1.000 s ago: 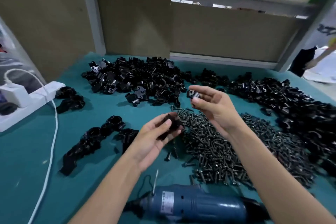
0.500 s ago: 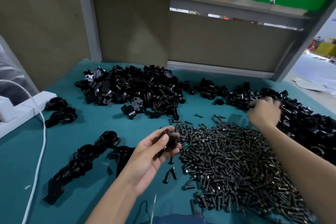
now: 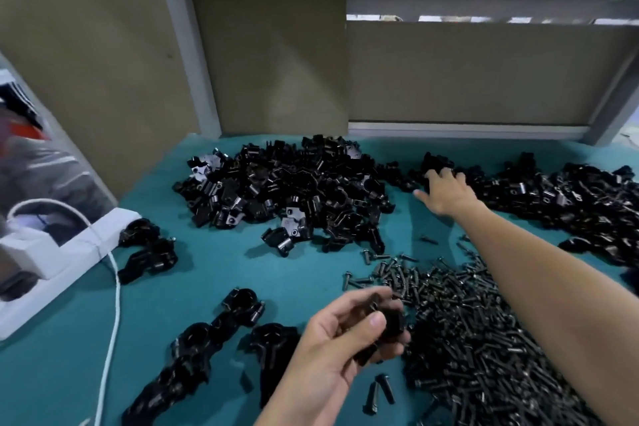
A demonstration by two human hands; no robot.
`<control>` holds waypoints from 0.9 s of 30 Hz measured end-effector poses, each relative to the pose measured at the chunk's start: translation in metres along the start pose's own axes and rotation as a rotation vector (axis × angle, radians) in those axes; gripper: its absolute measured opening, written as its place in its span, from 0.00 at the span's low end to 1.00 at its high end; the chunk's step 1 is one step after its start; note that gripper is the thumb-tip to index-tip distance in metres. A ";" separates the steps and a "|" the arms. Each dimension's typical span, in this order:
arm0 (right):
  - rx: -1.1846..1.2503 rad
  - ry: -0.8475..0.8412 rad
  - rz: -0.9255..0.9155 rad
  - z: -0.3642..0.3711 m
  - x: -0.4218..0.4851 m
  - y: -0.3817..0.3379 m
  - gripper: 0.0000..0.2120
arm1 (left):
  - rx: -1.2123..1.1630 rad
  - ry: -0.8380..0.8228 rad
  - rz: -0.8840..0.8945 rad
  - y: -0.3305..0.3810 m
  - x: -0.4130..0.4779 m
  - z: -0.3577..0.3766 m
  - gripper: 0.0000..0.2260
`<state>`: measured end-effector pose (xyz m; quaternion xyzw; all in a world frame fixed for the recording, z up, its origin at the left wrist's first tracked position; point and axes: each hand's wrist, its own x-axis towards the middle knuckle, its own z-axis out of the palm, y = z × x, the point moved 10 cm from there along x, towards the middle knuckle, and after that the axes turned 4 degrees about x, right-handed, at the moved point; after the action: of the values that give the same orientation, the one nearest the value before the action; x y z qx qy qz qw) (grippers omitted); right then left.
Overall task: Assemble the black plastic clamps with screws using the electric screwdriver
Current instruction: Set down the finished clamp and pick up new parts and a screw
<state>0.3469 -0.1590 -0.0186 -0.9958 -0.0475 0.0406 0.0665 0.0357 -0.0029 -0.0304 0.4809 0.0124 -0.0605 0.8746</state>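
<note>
Two risks are noted. First, the left hand [image 3: 345,346] holds a black clamp piece [image 3: 392,322] above the counter [image 3: 214,273] close to the near edge. Its fingers are curled over the top and the thumb [image 3: 375,322] is pressed on the near face, with most of the piece standing out to the right of the fingertips. The hold looks shallow. In my judgement a slip would drop the piece into the heap of screws [image 3: 484,339] just to its right, where black on black would make it slow to recover. Second, the right hand [image 3: 446,194] is stretched toward the far edge, its fingers [image 3: 449,173] laid on the left end of the pile of clamp parts [image 3: 570,197] that spreads toward the right edge. The thumb is splayed clear. Whether the fingers have closed on a part cannot be told, since their tips are lost among the black pieces. The parts lie tangled, so a pull may drag neighbours out or bring up a wrong or doubled part. The forearm crosses over the screw heap and could sweep screws about. Two loose screws [image 3: 380,391] lie on the counter just below the left hand. The held piece and the pile are well apart, and no electric screwdriver is in view, so driving is judged some steps off.
</note>
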 end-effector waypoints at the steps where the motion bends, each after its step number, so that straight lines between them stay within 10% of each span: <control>1: -0.003 0.007 -0.009 -0.002 0.000 -0.003 0.27 | 0.007 -0.007 -0.005 -0.001 0.001 0.000 0.18; 16: 0.183 0.153 -0.216 -0.038 -0.101 0.006 0.14 | 0.013 0.058 -0.021 -0.003 -0.006 -0.004 0.16; 27: 1.477 -0.159 -0.346 -0.044 -0.252 -0.058 0.16 | -0.027 0.116 0.034 0.005 -0.012 -0.006 0.16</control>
<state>0.0950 -0.1328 0.0511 -0.6650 -0.1682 0.1224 0.7173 0.0245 0.0057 -0.0285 0.4720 0.0555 -0.0174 0.8797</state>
